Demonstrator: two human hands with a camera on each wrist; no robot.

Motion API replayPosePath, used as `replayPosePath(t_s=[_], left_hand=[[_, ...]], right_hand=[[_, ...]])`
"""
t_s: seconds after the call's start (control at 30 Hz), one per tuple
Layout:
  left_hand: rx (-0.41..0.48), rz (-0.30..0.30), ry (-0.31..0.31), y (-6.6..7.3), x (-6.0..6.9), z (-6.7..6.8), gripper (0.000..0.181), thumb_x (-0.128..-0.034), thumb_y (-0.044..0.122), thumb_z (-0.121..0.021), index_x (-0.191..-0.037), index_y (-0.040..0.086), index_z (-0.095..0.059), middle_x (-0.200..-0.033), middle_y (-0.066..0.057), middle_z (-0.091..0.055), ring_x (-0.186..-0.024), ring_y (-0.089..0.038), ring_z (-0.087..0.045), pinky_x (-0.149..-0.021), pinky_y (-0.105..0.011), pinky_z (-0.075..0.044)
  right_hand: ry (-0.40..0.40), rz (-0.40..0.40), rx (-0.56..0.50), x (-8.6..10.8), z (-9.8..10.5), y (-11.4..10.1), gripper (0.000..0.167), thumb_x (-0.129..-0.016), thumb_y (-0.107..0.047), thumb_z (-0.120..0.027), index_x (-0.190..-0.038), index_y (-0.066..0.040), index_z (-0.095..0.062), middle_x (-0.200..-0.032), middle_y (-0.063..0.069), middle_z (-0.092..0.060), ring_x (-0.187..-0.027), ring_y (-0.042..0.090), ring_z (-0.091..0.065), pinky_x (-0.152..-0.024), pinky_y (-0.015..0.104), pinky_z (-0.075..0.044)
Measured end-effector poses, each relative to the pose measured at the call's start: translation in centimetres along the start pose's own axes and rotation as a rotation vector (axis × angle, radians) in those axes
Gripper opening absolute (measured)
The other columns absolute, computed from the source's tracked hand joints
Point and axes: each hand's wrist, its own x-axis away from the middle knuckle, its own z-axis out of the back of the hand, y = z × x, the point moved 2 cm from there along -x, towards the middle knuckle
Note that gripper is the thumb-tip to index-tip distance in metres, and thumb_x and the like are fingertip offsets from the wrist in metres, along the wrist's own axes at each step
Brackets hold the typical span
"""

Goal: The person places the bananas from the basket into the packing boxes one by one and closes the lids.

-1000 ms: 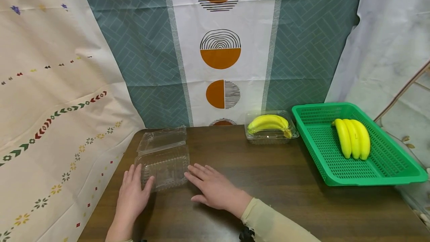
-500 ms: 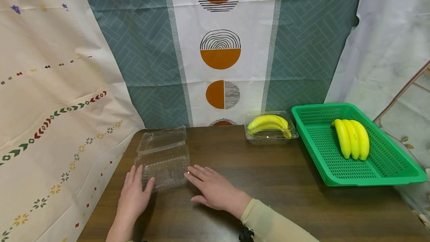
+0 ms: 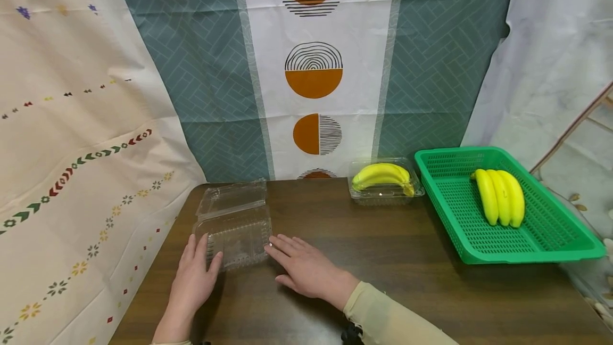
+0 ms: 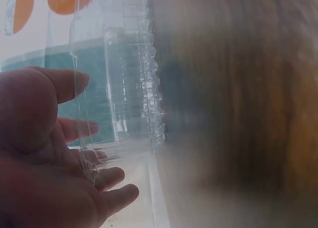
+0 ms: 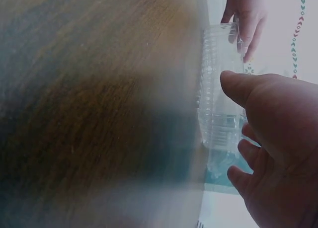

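Head view shows the left hand (image 3: 193, 281) and right hand (image 3: 308, 268), fingers loosely spread, not pinching, at opposite sides of the clear container (image 3: 237, 241), lower left of the frame. Positioning it seems the step in hand; any next adjustment likely calls for light, even pressure.

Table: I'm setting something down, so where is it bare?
Bare wood spans the middle, between the open container, boxed bananas and green basket; also between basket and right sleeve. Crowded: the left, where left hand and right hand flank the container.
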Motion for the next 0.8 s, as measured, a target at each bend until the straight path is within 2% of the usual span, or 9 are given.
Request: replayPosePath(t_s=[0.37, 0.8], left_hand=[[0.007, -0.026, 0.007, 0.7, 0.1, -0.6, 0.075, -0.1167, 0.032, -0.057, -0.172, -0.005, -0.023, -0.177, -0.038, 0.000, -0.161, -0.062, -0.008, -0.120, -0.081, -0.024], [0.001, -0.024, -0.014, 2.0, 0.1, -1.2, 0.074, -0.1172, 0.031, -0.057, -0.173, -0.003, -0.022, -0.178, -0.037, 0.002, -0.162, -0.060, -0.008, -0.120, -0.080, -0.026]], right_hand=[[-0.005, -0.019, 0.015, 0.5, 0.3, 0.3, 0.072, -0.113, -0.046, -0.064, -0.173, -0.015, -0.038, -0.179, 0.006, -0.035, -0.165, 0.022, -0.031, -0.131, 0.041, -0.031], [-0.019, -0.033, 0.005, 1.6, 0.7, 0.8, 0.071, -0.114, -0.044, -0.064, -0.173, -0.015, -0.039, -0.179, 0.006, -0.034, -0.165, 0.023, -0.031, -0.131, 0.041, -0.030]])
